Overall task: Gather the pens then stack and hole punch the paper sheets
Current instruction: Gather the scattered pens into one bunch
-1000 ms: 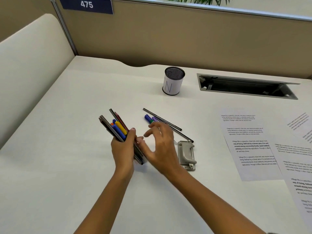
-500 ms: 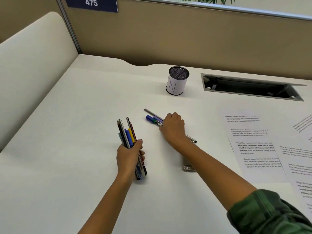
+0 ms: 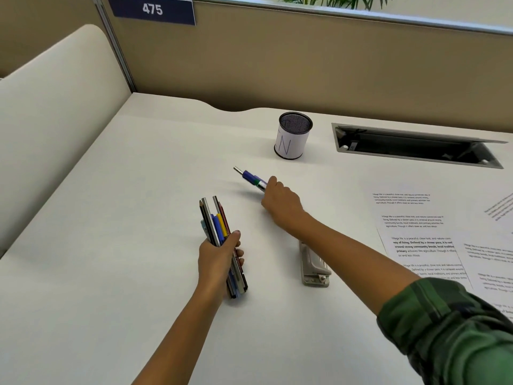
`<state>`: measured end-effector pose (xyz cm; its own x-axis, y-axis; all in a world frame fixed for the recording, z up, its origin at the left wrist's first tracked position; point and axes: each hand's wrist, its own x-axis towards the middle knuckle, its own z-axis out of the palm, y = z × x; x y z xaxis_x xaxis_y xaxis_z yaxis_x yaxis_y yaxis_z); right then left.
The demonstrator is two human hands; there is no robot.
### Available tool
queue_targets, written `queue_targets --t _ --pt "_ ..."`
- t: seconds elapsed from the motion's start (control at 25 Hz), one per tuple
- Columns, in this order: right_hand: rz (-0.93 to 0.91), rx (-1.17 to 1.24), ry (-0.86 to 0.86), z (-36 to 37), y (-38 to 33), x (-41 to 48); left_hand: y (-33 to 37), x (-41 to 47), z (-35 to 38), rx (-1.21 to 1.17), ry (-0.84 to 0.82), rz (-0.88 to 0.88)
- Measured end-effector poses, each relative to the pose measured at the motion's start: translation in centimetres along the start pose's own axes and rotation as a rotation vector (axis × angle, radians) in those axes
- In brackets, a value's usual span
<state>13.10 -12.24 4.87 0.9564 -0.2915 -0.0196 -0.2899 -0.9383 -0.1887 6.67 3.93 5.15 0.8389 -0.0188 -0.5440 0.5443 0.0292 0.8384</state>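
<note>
My left hand (image 3: 219, 254) grips a bundle of several pens and pencils (image 3: 218, 227), held upright-ish with tips pointing away, its lower end near the white desk (image 3: 111, 245). My right hand (image 3: 281, 202) is closed around a few more pens (image 3: 251, 177), a blue marker and a silver one, lifted just off the desk and pointing up-left. A grey hole punch (image 3: 315, 266) lies under my right forearm. Several printed paper sheets (image 3: 416, 232) are spread loosely at the right, partly overlapping.
A black mesh pen cup (image 3: 293, 134) with a white label stands at the back centre. An open cable tray (image 3: 416, 145) is recessed in the desk at the back right. Tan partition walls close the back and left.
My right hand has closed on the loose pens at the desk's middle and lifted them off the surface. My left hand has kept its bundle, turning it more upright.
</note>
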Motion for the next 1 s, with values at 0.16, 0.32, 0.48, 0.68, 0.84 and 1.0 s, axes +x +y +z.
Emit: queue_targets --t 0.16,0.32,0.48,0.68,0.84,1.0 --pt "0.015 0.211 0.039 -3.1 -0.8 -0.4 0.6 0.0 0.2 -0.021 -0.021 0.022" --pt "0.069 0.732 -0.195 -5.4 -2.7 -4.3 1.0 0.1 0.8 -0.086 -0.081 -0.031" --pt "0.081 0.744 -0.348 -4.3 -4.3 -8.1 1.2 -0.2 1.2 -0.222 -0.146 -0.138" --pt "0.078 0.568 -0.301 -2.5 -4.7 -9.4 1.1 -1.1 1.7 -0.355 -0.182 -0.261" --pt "0.032 0.315 -0.257 -2.0 -5.4 -10.6 1.2 -1.3 2.2 -0.393 -0.235 -0.256" --pt "0.062 0.265 -0.223 -0.9 -5.6 -11.2 1.5 -2.1 2.2 -0.461 -0.26 -0.28"
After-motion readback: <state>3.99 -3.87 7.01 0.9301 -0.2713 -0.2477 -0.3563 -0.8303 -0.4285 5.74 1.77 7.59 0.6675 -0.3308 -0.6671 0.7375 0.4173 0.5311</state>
